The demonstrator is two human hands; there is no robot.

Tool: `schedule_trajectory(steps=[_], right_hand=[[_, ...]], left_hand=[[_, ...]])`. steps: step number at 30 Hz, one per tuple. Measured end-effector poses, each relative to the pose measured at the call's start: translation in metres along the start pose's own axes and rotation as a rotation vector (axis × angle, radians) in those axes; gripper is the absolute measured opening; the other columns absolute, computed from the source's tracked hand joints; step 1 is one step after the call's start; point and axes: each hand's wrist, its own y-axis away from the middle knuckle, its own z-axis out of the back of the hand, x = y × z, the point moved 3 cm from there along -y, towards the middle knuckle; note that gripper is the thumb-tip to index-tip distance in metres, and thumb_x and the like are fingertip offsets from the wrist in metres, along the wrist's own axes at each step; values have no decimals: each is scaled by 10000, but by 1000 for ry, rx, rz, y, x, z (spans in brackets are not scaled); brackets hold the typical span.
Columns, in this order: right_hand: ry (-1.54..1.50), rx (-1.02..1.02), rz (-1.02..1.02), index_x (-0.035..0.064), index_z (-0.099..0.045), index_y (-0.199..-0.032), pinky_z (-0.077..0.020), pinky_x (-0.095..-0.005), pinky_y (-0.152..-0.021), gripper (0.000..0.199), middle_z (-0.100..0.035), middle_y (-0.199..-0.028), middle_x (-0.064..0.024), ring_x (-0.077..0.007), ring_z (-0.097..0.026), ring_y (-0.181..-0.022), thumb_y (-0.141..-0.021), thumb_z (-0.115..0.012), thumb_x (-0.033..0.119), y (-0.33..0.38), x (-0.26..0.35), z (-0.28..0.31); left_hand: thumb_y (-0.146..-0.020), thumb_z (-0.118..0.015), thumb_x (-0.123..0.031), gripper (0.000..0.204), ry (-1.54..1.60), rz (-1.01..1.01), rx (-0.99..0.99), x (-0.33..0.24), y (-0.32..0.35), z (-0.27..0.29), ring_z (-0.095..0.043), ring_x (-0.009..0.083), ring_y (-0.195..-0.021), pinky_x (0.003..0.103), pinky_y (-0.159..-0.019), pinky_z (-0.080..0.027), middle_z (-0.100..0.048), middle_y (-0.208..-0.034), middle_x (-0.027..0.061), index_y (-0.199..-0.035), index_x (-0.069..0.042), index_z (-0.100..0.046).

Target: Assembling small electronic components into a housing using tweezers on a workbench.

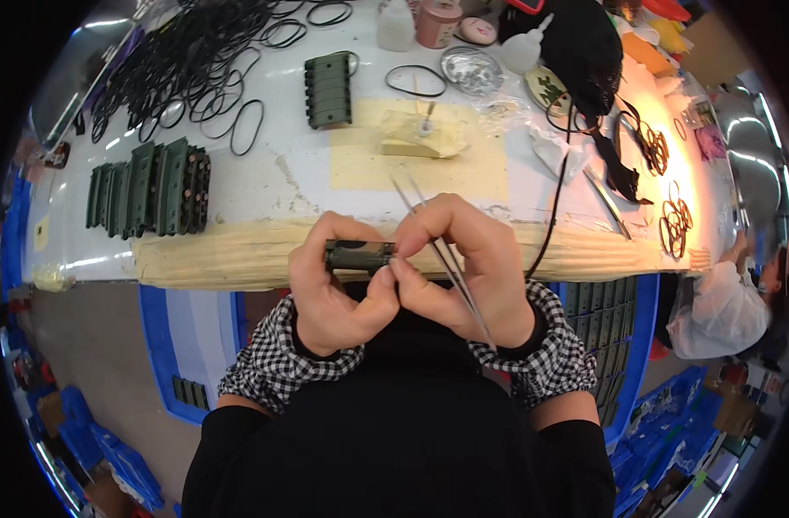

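Note:
My left hand (330,289) grips a small dark green rectangular part (358,255) just over the padded front edge of the white workbench (265,173). My right hand (463,263) pinches the part's right end with thumb and forefinger. The same hand also holds thin metal tweezers (433,242), which lie across its fingers with the tips pointing up and to the left. Both wrists wear black and white checked cuffs.
Rows of dark green parts (153,188) stand at the left, another stack (329,90) further back. Black rubber rings (187,69) lie heaped at the far left. A yellow mat (360,164) carries a small block. Bottles, a foil dish and another person (718,306) are at the right.

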Motion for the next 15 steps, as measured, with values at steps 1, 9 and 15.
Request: schedule_trajectory(steps=[1,9,15], right_hand=[[9,26,-27,32,-576,-869,-479,-260,-681,166,-602,-824,-55,-147,-600,-730,-765,-705,17,1,2,0],[17,-312,44,-21,-566,-1127,-461,-313,-845,267,-603,-1058,-138,-239,-596,-964,-961,-495,177,28,-12,59],[971,-880,-43,-38,-611,-1097,-484,-377,-862,324,-641,-1072,-164,-271,-615,-1005,-1017,-408,202,66,-44,269]], left_hand=[[-746,-629,-17,209,24,21,-15,3,3,0,-541,61,-646,211,-612,-452,-590,-734,34,-908,16,-502],[-816,-601,-214,264,282,239,51,7,-4,-2,-574,161,-711,315,-772,-493,-595,-773,111,-926,-14,-469],[-820,-602,-212,275,403,292,58,9,-8,4,-604,190,-693,369,-796,-528,-611,-749,135,-934,-10,-456]])
